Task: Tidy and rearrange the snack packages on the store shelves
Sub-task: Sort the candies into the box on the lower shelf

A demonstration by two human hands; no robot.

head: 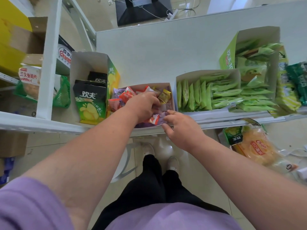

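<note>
A white cardboard box (pixel 171 93) on the shelf holds several small snack packets in red, purple and yellow. My left hand (pixel 144 107) reaches into it from above, fingers curled down among the packets; what they hold is hidden. A red-and-white packet (pixel 153 119) shows just under that hand. My right hand (pixel 180 128) is at the box's front right corner, fingers curled on the rim beside a purple packet (pixel 162 117).
Left of the box stand black-and-green chip bags (pixel 90 103) in a tall carton. To the right, a tray of green packets (pixel 207 95) and a green carton (pixel 252 63) with more. The white shelf edge (pixel 41 123) runs across. Chip bags (pixel 255 146) lie on the floor.
</note>
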